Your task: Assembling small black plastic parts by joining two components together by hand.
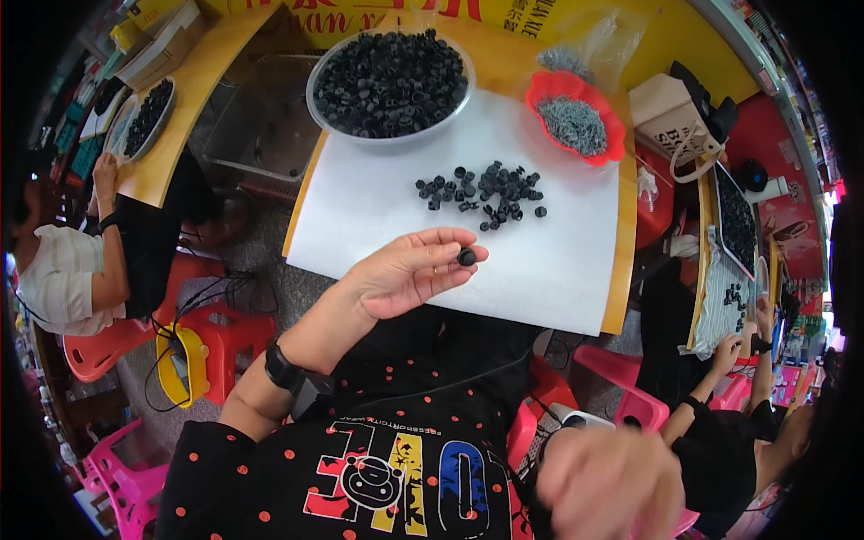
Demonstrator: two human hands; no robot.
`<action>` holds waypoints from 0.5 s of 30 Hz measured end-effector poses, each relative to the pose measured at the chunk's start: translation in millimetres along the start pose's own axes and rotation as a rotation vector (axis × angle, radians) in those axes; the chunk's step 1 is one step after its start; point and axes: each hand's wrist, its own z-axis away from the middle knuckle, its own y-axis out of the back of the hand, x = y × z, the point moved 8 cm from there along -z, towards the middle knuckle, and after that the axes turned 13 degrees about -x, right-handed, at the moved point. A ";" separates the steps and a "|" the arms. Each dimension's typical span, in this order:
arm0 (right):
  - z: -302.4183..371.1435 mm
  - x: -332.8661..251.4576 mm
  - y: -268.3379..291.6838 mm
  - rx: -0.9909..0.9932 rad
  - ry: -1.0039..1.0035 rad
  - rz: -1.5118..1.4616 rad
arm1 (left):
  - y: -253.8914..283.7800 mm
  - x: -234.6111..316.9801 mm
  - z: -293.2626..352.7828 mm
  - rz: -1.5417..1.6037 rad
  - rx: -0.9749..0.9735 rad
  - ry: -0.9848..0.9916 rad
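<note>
My left hand (pixel 416 272) is over the near edge of the white-covered table, pinching a small round black plastic piece (pixel 466 257) between thumb and fingertips. Low at the right, away from the table, my right hand (pixel 614 486) is smeared by motion, so its fingers cannot be read. A loose pile of similar black pieces (pixel 495 184) lies on the white sheet (pixel 360 193) just beyond my left hand. Behind that pile stands a clear round tub (pixel 387 139) heaped with more black pieces. At the far right, a red scalloped bowl (pixel 615 135) holds many small grey metal parts (pixel 573 124).
Beside the red bowl is a clear plastic bag (pixel 612 45) with grey parts. A beige tote bag (pixel 670 117) stands past the table's right edge. People sit at tables on both sides. Red stools (pixel 229 351) and a yellow basket (pixel 183 364) with cables are on the floor at left.
</note>
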 end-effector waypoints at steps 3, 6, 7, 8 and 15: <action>-8.2 -17.8 -26.3 -0.066 0.223 -0.254 | -4.5 7.3 -0.3 0.003 -0.067 -0.021; -12.1 -19.4 -28.8 0.024 0.252 -0.199 | -10.3 9.5 -2.1 -0.025 -0.060 -0.021; -13.6 -18.2 -26.9 0.046 0.249 -0.196 | -12.1 10.7 -2.3 -0.045 -0.069 -0.024; -14.1 -18.4 -24.6 0.046 0.250 -0.198 | -13.7 11.9 -2.9 -0.046 -0.067 -0.024; 10.2 30.9 25.4 -0.010 -0.371 0.370 | -29.6 16.0 -4.8 -0.194 -0.080 -0.087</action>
